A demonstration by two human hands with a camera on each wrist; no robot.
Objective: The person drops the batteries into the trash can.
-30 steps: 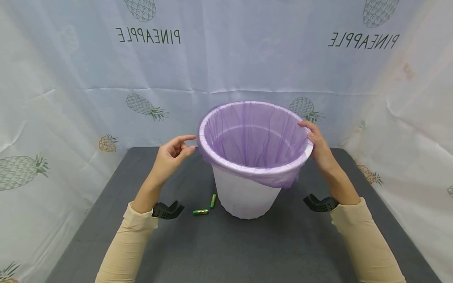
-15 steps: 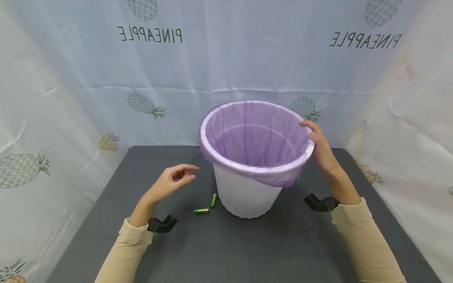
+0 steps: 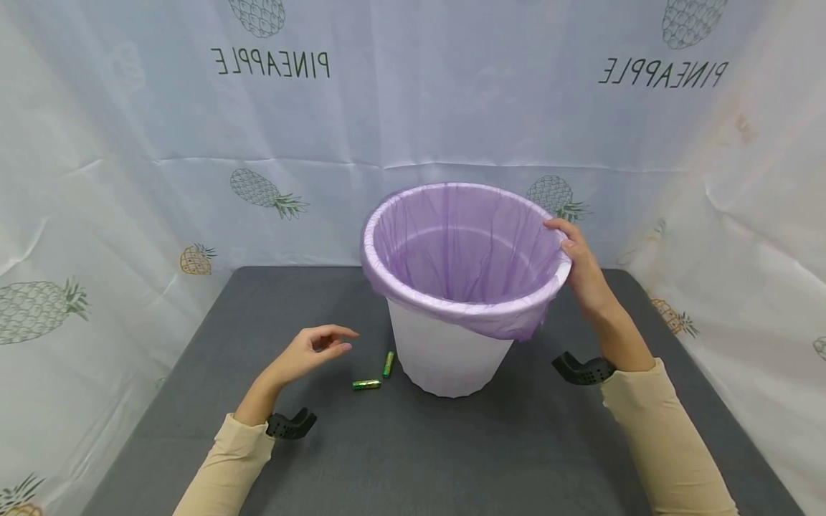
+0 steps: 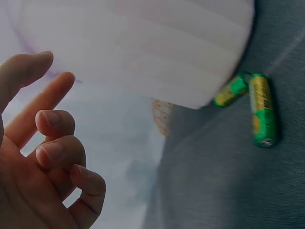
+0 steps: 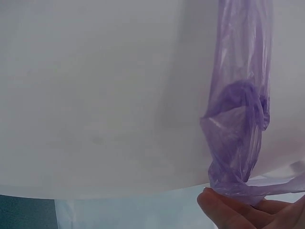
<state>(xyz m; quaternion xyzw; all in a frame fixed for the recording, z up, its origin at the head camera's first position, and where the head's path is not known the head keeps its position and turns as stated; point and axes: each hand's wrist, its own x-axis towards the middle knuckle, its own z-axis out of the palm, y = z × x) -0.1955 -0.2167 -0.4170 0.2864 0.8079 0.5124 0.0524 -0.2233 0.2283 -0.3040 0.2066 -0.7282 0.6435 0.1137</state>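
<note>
A white trash can stands on the dark table, lined with a sheer purple trash bag folded over its rim. My right hand grips the rim on the right, fingers over the bag. In the right wrist view, a bunched part of the bag hangs along the wall beside that hand's fingertips. My left hand hovers left of the can, fingers loosely bent and holding nothing. Two green and yellow batteries, one lying crosswise and one pointing away, rest between it and the can's base.
A pale curtain with pineapple prints hangs behind the table and along both sides. Each wrist wears a black camera mount, the left one low over the table and the right one beside the can.
My left hand has come down from beside the can's rim toward the table, near the batteries. The right hand keeps its hold on the rim, and the can stays in place.
</note>
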